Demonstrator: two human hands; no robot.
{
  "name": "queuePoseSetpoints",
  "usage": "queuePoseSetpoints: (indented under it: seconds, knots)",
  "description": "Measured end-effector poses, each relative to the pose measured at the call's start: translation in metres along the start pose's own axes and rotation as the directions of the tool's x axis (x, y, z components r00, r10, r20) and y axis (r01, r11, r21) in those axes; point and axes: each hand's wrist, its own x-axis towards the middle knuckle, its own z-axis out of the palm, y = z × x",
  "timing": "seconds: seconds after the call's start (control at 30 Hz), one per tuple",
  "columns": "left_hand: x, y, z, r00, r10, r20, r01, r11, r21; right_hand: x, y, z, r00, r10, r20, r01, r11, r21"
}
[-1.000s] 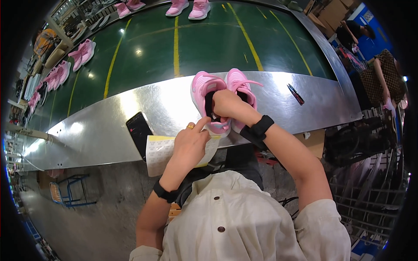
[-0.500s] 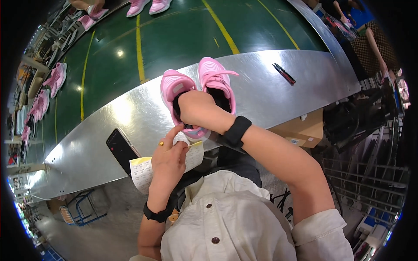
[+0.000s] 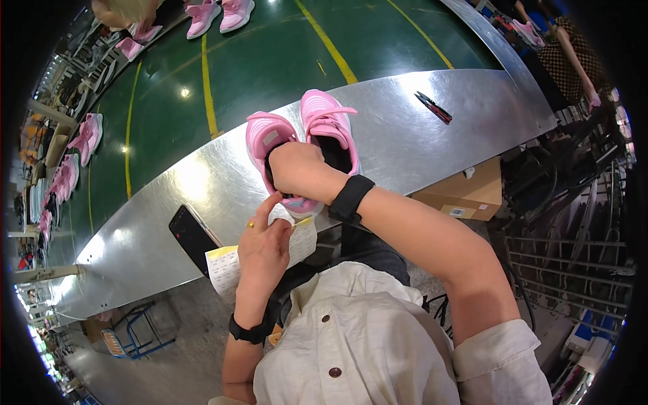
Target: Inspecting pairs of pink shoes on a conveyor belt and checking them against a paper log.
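Observation:
Two pink sneakers stand side by side on the metal table edge, toes pointing away from me. My right hand [image 3: 302, 167] reaches down into the left sneaker [image 3: 260, 135]; its fingers are hidden inside. Beside it, the right sneaker [image 3: 318, 104] has a strap sticking out to the right, and its dark inside shows. My left hand [image 3: 264, 246] is closed on a sheet of white labels [image 3: 302, 243] with a yellow edge, hanging at the table's front edge. The left index finger stretches up to the heel of the left sneaker.
A dark phone [image 3: 191, 236] lies left of my left hand. Black and red thread snips [image 3: 433, 108] rest on the metal at the right. Beyond runs a green conveyor belt [image 3: 270, 61] carrying more pink sneakers. Below the table's right side is a cardboard box [image 3: 466, 192]. Other people are at the far corners.
The view has shifted slightly, so the table things appear a little to the left. My right hand stays in the left sneaker and my left hand keeps the label sheet.

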Motion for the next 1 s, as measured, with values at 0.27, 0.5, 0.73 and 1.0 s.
queuePoseSetpoints:
  seconds: [0.27, 0.5, 0.73, 1.0]
  knots:
    - [-0.001, -0.001, 0.003, 1.0, 0.0, 0.02, -0.001, 0.999, 0.049, 0.0, 0.002, 0.01, 0.987, -0.111, -0.113, 0.102, 0.992, -0.079]
    - [0.006, -0.002, 0.006, 1.0, 0.001, 0.019, -0.002, 0.998, 0.069, -0.012, 0.033, -0.003, 0.951, -0.19, -0.244, 0.276, 0.878, 0.392]
    - [0.008, -0.006, 0.022, 0.994, 0.089, -0.056, -0.088, 0.996, 0.021, -0.079, 0.063, -0.023, 0.908, -0.322, -0.267, 0.353, 0.933, 0.076]
    - [-0.013, 0.003, 0.038, 0.984, -0.011, -0.179, -0.028, 0.976, -0.215, -0.038, 0.066, -0.025, 0.984, -0.177, 0.035, 0.17, 0.975, 0.144]
